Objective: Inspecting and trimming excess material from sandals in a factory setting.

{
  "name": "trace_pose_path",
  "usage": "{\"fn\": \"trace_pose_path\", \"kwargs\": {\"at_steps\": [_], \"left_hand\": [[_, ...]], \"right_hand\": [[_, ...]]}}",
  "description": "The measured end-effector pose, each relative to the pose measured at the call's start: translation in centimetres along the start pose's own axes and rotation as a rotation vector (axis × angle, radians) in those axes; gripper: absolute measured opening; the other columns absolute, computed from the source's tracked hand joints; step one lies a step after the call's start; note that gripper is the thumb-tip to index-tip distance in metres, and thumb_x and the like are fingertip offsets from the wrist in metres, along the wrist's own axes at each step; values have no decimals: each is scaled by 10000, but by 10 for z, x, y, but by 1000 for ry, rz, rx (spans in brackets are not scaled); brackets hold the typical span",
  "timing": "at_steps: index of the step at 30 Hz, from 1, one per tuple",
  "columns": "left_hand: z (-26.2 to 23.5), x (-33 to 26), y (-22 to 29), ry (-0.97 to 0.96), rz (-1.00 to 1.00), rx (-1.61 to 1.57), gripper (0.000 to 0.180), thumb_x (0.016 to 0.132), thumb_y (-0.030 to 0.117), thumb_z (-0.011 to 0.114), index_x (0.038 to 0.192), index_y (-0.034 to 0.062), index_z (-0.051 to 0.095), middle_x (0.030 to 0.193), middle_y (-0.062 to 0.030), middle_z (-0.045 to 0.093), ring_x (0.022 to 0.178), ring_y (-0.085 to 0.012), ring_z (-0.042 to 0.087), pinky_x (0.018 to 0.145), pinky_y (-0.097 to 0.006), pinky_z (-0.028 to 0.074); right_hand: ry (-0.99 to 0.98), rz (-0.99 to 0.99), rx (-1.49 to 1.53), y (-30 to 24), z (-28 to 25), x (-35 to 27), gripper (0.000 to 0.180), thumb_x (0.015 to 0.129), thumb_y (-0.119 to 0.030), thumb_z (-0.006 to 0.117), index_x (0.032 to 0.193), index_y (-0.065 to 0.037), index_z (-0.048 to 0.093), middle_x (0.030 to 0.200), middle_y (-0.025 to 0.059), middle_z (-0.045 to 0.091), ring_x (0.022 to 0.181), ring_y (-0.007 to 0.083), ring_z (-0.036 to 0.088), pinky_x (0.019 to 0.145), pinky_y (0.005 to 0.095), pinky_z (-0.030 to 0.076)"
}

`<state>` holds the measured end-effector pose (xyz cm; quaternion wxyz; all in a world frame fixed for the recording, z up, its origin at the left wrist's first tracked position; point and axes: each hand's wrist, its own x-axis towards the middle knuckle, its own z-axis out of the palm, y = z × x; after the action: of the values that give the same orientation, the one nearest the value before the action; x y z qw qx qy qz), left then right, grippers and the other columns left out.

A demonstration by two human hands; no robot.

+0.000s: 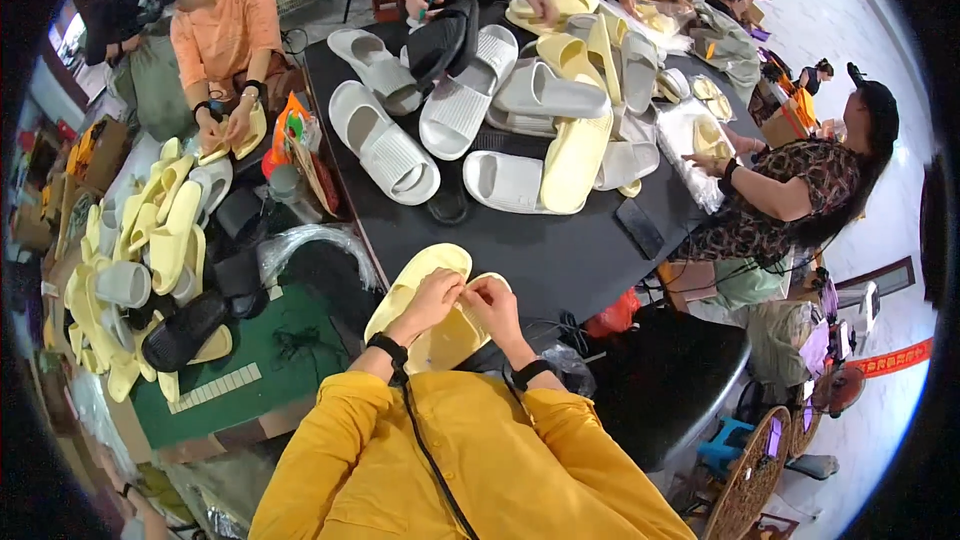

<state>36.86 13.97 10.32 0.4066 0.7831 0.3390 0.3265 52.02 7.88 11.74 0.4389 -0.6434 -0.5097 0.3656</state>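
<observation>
A pair of pale yellow slippers (440,352) is right in front of me, at the near edge of the dark table (560,270). My left hand (433,302) is over the left slipper, its fingers pinched together. My right hand (490,306) meets it fingertip to fingertip above the pair, also in a pinch. Whatever the fingertips hold is too small to make out. Both wrists wear black bands, and a dark cord (430,445) runs down from the left one over my yellow top.
Grey slippers (385,145), yellow slippers (577,162) and black ones lie heaped across the table. A phone (638,228) rests near its right edge. More slippers (175,240) pile up at left beside a green board (230,390). Co-workers handle slippers around the table.
</observation>
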Motion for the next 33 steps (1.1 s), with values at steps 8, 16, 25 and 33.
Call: {"fn": "trace_pose_path", "kwargs": {"at_steps": [8,16,25,33], "left_hand": [[-1,4,10,-13,-61,10,80,837,82,565,847,3,578,819,-144,592,826,-330,551,719,-415,441],[-18,-10,55,316,78,38,150,846,70,580,977,-3,582,956,-148,582,899,-322,558,811,-384,448],[-17,-76,37,96,-296,161,322,778,114,667,1049,3,534,1033,-189,507,987,-371,487,852,-426,419],[-16,-57,44,413,-267,-220,357,777,85,683,1115,18,591,1016,-167,549,980,-340,531,837,-376,442]], "right_hand": [[-24,95,115,5,-5,0,78,861,-60,618,905,3,604,817,35,637,753,94,610,696,231,491],[32,223,591,7,-12,-3,90,883,-113,629,886,-29,595,828,4,611,758,74,561,724,228,456],[-14,66,397,-52,-23,2,52,857,-54,645,860,-23,603,804,3,607,742,61,548,693,215,452],[-294,-195,180,-130,-12,-16,99,814,-19,684,852,-4,594,841,39,605,791,98,585,723,235,478]]}}
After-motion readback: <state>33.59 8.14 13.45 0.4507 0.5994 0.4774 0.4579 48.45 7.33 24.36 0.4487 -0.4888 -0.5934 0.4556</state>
